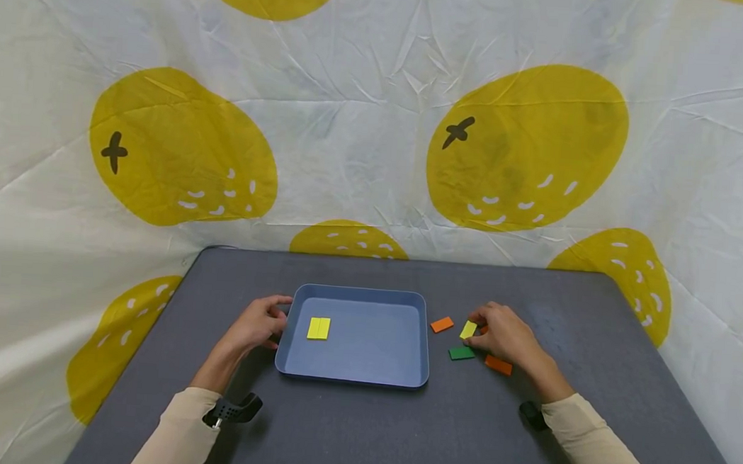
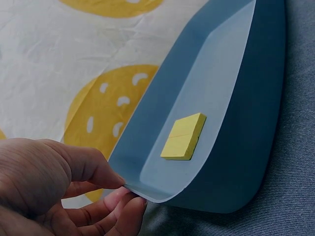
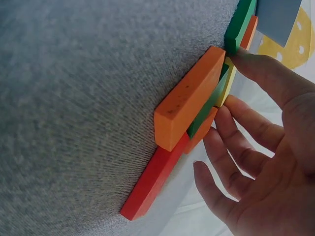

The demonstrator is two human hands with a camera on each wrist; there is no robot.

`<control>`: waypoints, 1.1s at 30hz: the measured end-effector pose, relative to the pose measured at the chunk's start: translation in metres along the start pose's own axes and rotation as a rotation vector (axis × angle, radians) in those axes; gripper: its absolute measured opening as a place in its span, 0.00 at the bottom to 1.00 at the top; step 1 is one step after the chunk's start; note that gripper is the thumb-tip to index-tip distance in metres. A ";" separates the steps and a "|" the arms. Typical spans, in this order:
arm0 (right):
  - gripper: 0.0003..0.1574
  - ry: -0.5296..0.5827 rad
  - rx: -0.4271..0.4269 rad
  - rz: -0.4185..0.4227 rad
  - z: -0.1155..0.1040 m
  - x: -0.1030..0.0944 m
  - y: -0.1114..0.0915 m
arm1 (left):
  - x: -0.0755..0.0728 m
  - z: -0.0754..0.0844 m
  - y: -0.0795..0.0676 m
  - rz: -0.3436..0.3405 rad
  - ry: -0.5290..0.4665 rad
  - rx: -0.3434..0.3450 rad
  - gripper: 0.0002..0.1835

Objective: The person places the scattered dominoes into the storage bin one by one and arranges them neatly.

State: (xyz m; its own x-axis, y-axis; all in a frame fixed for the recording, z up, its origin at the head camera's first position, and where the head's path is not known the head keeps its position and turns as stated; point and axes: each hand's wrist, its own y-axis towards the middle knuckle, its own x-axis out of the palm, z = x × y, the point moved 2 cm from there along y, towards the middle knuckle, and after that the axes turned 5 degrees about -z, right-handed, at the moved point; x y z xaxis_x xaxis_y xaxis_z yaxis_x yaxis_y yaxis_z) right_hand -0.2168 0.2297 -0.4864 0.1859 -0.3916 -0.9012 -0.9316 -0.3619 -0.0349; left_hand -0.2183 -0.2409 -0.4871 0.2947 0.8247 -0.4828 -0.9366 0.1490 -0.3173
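My left hand (image 1: 260, 324) is at the left side of a blue tray (image 1: 377, 346), its thumb and fingers pinching the rim in the left wrist view. Inside the tray, toward its left, two yellow blocks (image 1: 318, 328) lie flat side by side. To the right of the tray, my right hand (image 1: 507, 334) pinches another yellow block (image 1: 468, 329) between thumb and fingertips, among loose blocks. Near it are a green block (image 1: 462, 353), an orange block (image 1: 442, 324) and a darker orange block (image 1: 499, 365).
The right wrist view also shows a red block (image 3: 156, 182) and a second green block (image 3: 210, 101) partly hidden by an orange one (image 3: 189, 96). Everything stands on a dark grey table (image 1: 359, 437), with a lemon-patterned cloth (image 1: 350, 160) hanging behind its far edge.
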 end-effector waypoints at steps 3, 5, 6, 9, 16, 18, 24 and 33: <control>0.26 0.002 0.002 -0.003 0.001 0.000 0.001 | 0.000 0.001 0.000 -0.003 0.002 0.000 0.29; 0.27 -0.003 0.005 -0.002 0.001 0.000 0.001 | 0.000 0.002 0.000 -0.007 -0.002 -0.001 0.29; 0.27 -0.006 0.002 -0.001 0.001 0.000 0.001 | 0.000 0.002 -0.001 -0.011 0.000 0.003 0.29; 0.27 -0.012 0.005 0.002 0.002 0.001 0.002 | 0.001 0.003 -0.001 -0.013 -0.001 0.007 0.29; 0.26 -0.016 0.000 -0.009 0.002 0.001 0.002 | 0.001 0.004 -0.002 -0.008 0.006 0.004 0.29; 0.26 -0.019 -0.008 -0.009 0.002 0.000 0.002 | 0.001 0.003 -0.003 -0.008 0.007 0.005 0.29; 0.27 -0.001 -0.008 -0.003 0.001 -0.002 0.003 | 0.001 0.003 -0.003 0.001 0.004 0.002 0.28; 0.27 0.011 -0.026 -0.007 -0.005 -0.005 0.006 | 0.000 0.004 -0.003 0.007 0.012 -0.009 0.29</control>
State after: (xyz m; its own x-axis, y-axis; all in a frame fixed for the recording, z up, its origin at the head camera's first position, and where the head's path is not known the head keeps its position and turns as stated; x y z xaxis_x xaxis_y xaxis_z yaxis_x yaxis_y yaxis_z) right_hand -0.2215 0.2251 -0.4797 0.1961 -0.3978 -0.8963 -0.9217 -0.3866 -0.0301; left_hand -0.2165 -0.2389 -0.4833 0.2907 0.8193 -0.4942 -0.9369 0.1387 -0.3210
